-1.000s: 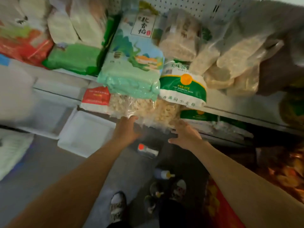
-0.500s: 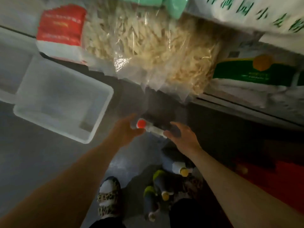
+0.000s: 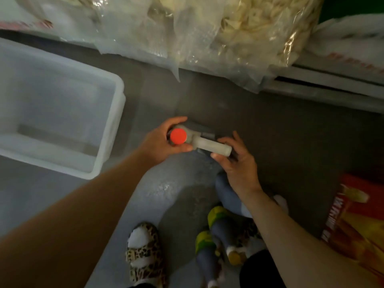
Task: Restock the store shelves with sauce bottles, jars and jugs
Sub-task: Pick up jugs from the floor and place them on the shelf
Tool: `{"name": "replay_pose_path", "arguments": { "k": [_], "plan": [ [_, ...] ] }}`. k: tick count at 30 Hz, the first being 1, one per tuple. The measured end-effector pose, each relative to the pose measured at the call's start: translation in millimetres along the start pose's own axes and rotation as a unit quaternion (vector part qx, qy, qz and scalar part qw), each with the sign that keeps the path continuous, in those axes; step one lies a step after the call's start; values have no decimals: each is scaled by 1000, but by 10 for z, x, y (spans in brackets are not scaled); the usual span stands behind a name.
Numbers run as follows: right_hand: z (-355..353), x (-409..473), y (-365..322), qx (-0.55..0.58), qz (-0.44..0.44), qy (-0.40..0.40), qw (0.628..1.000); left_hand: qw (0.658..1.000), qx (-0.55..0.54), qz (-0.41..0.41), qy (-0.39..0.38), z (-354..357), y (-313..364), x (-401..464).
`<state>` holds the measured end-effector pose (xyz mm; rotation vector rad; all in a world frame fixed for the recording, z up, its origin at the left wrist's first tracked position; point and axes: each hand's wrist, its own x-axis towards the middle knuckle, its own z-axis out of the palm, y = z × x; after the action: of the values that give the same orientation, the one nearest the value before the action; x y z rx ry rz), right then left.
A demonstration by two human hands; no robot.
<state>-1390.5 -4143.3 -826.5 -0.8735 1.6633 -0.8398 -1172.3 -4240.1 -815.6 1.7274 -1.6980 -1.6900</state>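
**Pick-up of a Jug from the Floor Stock**

At far left, a translucent plastic bin (image 3: 62,121) sits on the grey floor (image 3: 280,132). Nothing is visible inside it.

Right of the bin, the left hand (image 3: 164,142) curls its fingers and thumb around the neck of a jug (image 3: 199,140), just under the red cap (image 3: 178,136). The jug stands on the floor below the shelf edge; its dark body is mostly hidden under the hands.

The pale handle (image 3: 212,145) runs rightward from the neck. The right hand (image 3: 234,161) closes its thumb and fingers on the far end of that handle. Both hands therefore hold the same jug.

Step in hand, as judged: taking hold of one jug before lifting it to a shelf. The next move calls for a straight lift with the weight carried through the handle and the neck kept steady, then a free shelf slot.

Lower centre, further bottles (image 3: 216,225) with yellow-green tops lie near the person's feet, awaiting stocking.

Above, clear bags of pale dried goods (image 3: 239,32) overhang the bottom shelf edge (image 3: 324,88). At far right, a red carton (image 3: 357,221) stands on the floor; its contents cannot be determined.
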Motion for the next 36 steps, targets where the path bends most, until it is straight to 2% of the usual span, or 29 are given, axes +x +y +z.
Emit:
{"name": "replay_pose_path", "arguments": {
  "k": [4, 8, 13, 18, 22, 28, 32, 36],
  "plan": [
    [14, 62, -109, 14, 9, 6, 1000, 1000, -6, -2, -6, -53, 37, 76],
    [15, 174, -394, -85, -8, -9, 996, 999, -38, -18, -12, -146, 36, 130],
    [9, 117, -873, -230, -12, -33, 973, 994, -95, -62, 1, -262, 40, -112],
    [-154, -249, -1414, -281, 9, -65, 957, 989, -119, -87, 2, -379, 395, -568],
    [-344, -672, -2016, -293, 17, -36, 955, 988, -128, -88, -1, -541, 1016, -1059],
    [-747, -1408, -3201, -285, -22, 26, 958, 993, -107, -54, -14, -979, 2313, -1774],
    [-1122, -1973, -4189, -281, -91, 86, 951, 996, -88, 12, -9, -1325, 3328, -2256],
    [-1546, -2520, -5132, -296, -149, 169, 928, 993, 7, 114, 5, -1710, 4413, -2685]
  ]
}}
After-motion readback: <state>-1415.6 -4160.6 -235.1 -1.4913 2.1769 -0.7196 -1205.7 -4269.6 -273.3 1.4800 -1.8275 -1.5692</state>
